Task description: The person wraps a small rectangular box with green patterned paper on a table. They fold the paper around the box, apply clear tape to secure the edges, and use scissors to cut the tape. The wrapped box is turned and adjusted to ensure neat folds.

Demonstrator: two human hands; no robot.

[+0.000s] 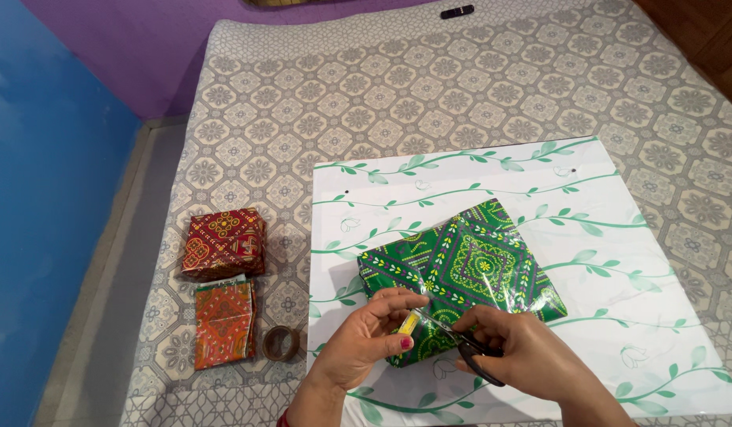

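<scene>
Black scissors [469, 348] blades half hidden, right hand [520, 352]

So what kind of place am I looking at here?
Probably a bedroom at home: a bed under a patterned sheet serves as the worktop, with bright purple and blue walls and a remote control at its far edge.

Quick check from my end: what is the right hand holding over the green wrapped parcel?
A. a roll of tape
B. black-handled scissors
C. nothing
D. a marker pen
B: the right hand grips black-handled scissors, blades pointing at a small yellow piece pinched in the left hand, above the green wrapped parcel; the tape roll lies apart on the bedcover.
</scene>
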